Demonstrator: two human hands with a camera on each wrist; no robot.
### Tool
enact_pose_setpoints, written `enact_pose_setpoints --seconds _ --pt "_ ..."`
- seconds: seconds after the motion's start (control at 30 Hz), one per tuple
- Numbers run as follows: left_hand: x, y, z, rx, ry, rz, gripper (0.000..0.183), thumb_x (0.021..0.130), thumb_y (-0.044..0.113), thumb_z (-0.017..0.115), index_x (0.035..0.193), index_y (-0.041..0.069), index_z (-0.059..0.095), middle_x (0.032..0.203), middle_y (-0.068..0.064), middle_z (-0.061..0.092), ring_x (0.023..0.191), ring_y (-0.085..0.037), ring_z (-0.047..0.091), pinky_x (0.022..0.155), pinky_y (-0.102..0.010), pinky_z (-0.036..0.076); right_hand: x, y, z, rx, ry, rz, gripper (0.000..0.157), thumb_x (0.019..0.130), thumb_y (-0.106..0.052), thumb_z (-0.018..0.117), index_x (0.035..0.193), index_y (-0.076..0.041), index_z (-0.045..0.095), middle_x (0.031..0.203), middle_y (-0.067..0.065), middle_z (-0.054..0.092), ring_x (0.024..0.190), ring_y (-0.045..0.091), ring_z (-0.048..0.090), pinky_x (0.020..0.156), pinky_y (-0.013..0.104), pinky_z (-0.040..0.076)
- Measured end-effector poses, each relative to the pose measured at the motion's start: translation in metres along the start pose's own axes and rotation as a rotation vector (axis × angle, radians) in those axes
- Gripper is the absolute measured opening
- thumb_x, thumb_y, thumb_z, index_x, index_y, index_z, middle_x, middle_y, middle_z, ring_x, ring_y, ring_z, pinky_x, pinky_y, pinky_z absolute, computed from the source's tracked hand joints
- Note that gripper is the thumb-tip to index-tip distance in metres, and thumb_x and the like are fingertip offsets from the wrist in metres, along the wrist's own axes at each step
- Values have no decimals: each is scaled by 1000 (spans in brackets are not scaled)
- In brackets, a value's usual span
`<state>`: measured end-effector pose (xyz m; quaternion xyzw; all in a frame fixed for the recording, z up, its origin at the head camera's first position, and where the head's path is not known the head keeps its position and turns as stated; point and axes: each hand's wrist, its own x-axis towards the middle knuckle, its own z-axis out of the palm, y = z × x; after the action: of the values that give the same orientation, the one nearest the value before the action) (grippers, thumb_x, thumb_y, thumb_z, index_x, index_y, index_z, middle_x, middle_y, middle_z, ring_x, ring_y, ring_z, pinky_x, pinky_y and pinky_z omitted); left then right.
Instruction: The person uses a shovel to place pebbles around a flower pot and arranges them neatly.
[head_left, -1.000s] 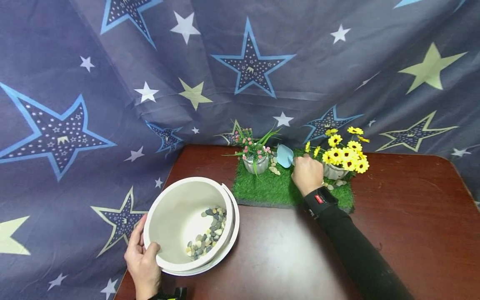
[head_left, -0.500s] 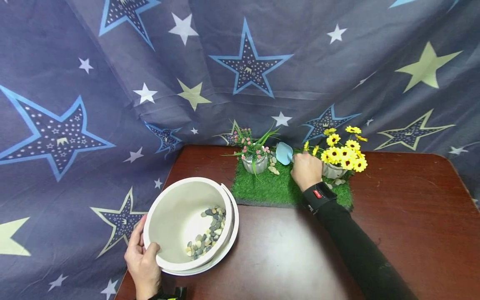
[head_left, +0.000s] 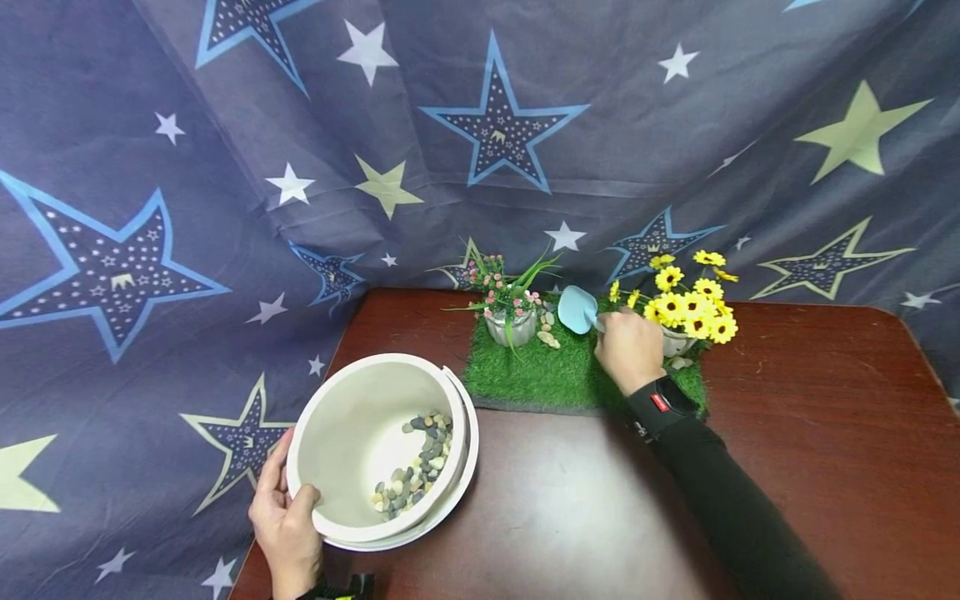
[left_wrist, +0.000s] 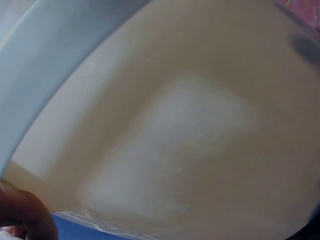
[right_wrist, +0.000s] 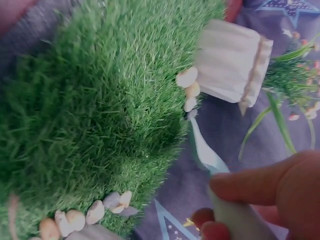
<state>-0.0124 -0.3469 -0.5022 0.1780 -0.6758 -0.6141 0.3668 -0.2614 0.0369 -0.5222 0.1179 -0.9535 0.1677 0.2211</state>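
Backdrop cloth [head_left: 450,83], dark blue, printed with stars; hung at the left and behind the worktop [head_left: 810,400], which is reddish-brown with a rounded back right corner.

Left hand [head_left: 283,508], at the worktop's left edge, toward the front. Grip pinching the bucket wall, thumb over the rim, fingers outside.

Bucket [head_left: 337,437], cream, round, by the left edge; tilted, mouth toward the head camera. A second pale band curves round its right side. Whether its base touches the worktop cannot be told.

Pebbles [head_left: 416,475], grey, cream and tan; gathered inside the bucket, at its right side.

Grass mat [head_left: 540,379], green, lying along the middle of the worktop's back edge.

Pot of pink flowers [head_left: 512,329], pale, upright at the mat's back left corner.

Stones [head_left: 550,340], pale, in a short row just beside that pot.

Scoop [head_left: 577,310], light blue, at the mat's back edge, between the two pots; blade leftward, near the stones.

Right hand [head_left: 632,350], over the mat's right half; grip pinching the scoop's handle between thumb and fingers.

Black sleeve [head_left: 735,500], reaching in from the front.

Pot of yellow flowers [head_left: 677,343], at the mat's right end, partly behind the right hand.
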Motion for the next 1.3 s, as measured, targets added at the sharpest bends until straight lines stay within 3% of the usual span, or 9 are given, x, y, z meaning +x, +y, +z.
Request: enact_pose_setpoints --seconds 0.27,0.77,0.93,1.07,1.17,1.3 --pt "-1 0 1 11 7 -3 79 67 -23 38 140 -5 61 124 -3 74 109 -12 72 87 -18 57 -28 -2 -11 29 -122 -56 15 74 2 67 76 -10 75 75 18 70 57 39 63 45 52 46" --pt "0 0 0 2 0 2 78 68 -23 39 141 -4 60 125 -5 73 111 -14 72 88 -20 57 -39 -16 -22 44 -140 -44 10 74 -4 78 82 -11 79 73 15 72 61 41 65 48 52 49" --pt "-1 1 -1 2 6 -1 78 68 -22 39 140 -4 61 125 -5 73 110 -15 72 88 -20 58 -33 -13 -24 60 -106 -37 19 75 -4 79 93 -10 82 82 17 74 64 42 67 51 55 51" --pt "-1 0 -1 -3 2 2 78 68 -23 38 141 -5 60 125 -5 73 109 -15 72 87 -21 58 -27 -9 -20 14 -43 -69 26 76 -1 75 99 -10 82 82 16 71 56 36 63 47 50 48" --pt "-1 0 -1 3 -2 8 79 68 -23 38 141 -4 60 125 -5 73 109 -13 72 87 -20 58 -23 -5 -17 -52 27 -141 31 76 5 68 100 -9 80 80 12 67 54 31 60 42 41 43" --pt "-1 1 -2 8 -4 16 79 67 -23 38 141 -4 61 126 -4 72 109 -12 71 88 -18 57 -15 1 -16 -117 105 -315 33 75 12 64 97 -7 79 82 9 67 65 30 61 41 35 41"
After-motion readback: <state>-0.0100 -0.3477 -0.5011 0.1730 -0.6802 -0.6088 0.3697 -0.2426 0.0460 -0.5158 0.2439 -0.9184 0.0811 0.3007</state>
